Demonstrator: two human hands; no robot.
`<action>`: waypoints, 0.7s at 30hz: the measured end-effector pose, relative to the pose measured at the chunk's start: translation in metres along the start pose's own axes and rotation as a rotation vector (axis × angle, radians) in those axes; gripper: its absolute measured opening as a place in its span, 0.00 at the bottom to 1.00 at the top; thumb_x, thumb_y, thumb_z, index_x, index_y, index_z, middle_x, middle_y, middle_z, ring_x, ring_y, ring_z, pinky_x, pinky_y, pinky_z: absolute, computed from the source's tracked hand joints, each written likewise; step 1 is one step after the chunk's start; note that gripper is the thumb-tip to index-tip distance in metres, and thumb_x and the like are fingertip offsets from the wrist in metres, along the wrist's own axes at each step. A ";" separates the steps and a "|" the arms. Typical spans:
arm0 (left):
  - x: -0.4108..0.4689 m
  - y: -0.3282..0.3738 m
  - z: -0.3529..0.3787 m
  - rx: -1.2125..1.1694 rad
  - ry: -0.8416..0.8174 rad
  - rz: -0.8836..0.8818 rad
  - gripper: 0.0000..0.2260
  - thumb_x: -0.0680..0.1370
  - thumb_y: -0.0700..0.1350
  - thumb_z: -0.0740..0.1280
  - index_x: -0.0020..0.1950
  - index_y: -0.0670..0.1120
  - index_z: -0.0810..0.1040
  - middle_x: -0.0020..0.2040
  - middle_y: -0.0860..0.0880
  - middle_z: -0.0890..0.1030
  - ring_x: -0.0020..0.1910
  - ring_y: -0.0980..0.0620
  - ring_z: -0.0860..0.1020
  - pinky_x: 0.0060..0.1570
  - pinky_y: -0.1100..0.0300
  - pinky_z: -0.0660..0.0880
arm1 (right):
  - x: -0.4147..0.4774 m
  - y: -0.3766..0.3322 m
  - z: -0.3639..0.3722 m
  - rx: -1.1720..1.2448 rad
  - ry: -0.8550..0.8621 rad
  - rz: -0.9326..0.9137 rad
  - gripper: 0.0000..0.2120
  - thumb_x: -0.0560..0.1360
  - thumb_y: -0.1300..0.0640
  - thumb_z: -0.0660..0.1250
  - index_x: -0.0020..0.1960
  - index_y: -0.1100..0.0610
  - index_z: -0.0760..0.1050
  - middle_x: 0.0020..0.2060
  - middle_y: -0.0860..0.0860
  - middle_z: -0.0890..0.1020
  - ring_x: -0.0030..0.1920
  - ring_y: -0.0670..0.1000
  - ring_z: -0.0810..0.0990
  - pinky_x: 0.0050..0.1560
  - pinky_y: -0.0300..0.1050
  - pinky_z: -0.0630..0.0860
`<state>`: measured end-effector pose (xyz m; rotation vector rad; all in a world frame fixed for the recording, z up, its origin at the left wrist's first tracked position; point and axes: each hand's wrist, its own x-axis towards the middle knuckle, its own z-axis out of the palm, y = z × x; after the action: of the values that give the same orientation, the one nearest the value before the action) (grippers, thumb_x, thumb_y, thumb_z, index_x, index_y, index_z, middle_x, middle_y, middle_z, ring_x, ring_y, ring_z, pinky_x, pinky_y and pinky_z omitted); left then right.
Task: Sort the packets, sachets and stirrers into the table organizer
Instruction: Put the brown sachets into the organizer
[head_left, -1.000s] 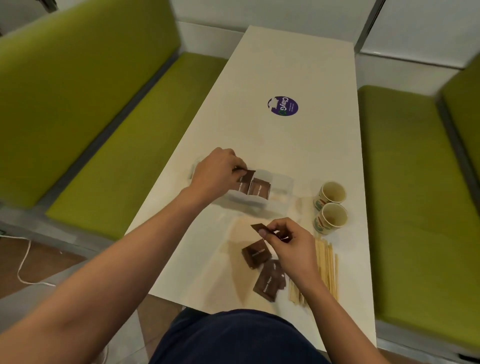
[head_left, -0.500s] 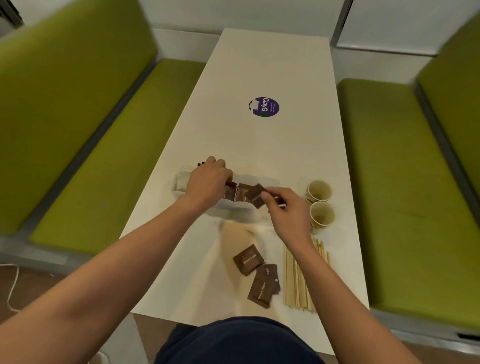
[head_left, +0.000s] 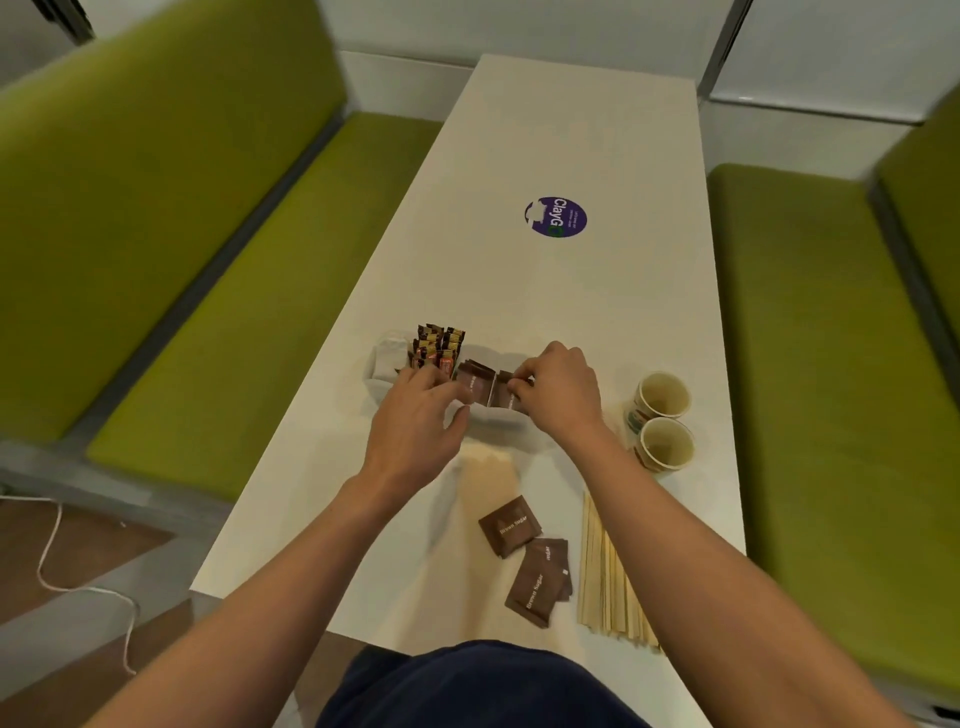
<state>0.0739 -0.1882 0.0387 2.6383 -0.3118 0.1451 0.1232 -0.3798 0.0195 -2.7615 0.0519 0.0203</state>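
A clear table organizer (head_left: 383, 358) stands mid-table. Its left compartment holds upright brown-and-orange sachets (head_left: 436, 347); brown sugar packets (head_left: 475, 383) stand in the middle. My right hand (head_left: 558, 392) pinches a brown sugar packet (head_left: 503, 397) down into the organizer. My left hand (head_left: 415, 415) rests at the organizer's near wall, fingers curled against the standing packets. Nearer me lie loose brown sugar packets (head_left: 509, 525), (head_left: 537, 584). Wooden stirrers (head_left: 608, 577) lie in a bundle to their right.
Two paper cups (head_left: 662, 397), (head_left: 665, 444) stand right of the organizer. A round purple sticker (head_left: 556, 217) marks the white table (head_left: 561, 130) farther out. Green benches (head_left: 810, 364) flank both sides. A white cable (head_left: 57, 566) lies on the floor at left.
My right hand carried a brown sugar packet from the loose pile up to the organizer and is setting it in. My left hand slid back from the sachets toward the near wall.
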 end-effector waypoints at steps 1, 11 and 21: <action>-0.004 0.000 0.002 -0.004 -0.009 0.001 0.08 0.79 0.48 0.68 0.56 0.52 0.83 0.52 0.53 0.77 0.55 0.51 0.71 0.48 0.58 0.71 | -0.001 0.000 0.002 -0.030 0.023 -0.007 0.09 0.79 0.49 0.69 0.54 0.50 0.85 0.51 0.52 0.79 0.55 0.57 0.75 0.48 0.51 0.73; -0.039 0.010 0.025 -0.063 -0.328 0.102 0.13 0.79 0.49 0.67 0.63 0.55 0.79 0.57 0.55 0.75 0.60 0.53 0.72 0.55 0.54 0.75 | -0.091 0.015 -0.007 0.295 0.154 -0.022 0.08 0.80 0.49 0.68 0.56 0.48 0.83 0.46 0.43 0.74 0.52 0.47 0.71 0.49 0.40 0.66; -0.056 0.021 0.048 0.141 -0.657 0.329 0.27 0.81 0.47 0.65 0.79 0.51 0.62 0.74 0.51 0.65 0.69 0.48 0.68 0.62 0.49 0.74 | -0.178 0.038 0.007 -0.020 -0.377 0.021 0.29 0.74 0.35 0.67 0.72 0.43 0.72 0.64 0.45 0.73 0.64 0.51 0.68 0.63 0.52 0.70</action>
<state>0.0169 -0.2184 -0.0029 2.6785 -0.9799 -0.6273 -0.0564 -0.4068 0.0030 -2.7272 -0.0195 0.5469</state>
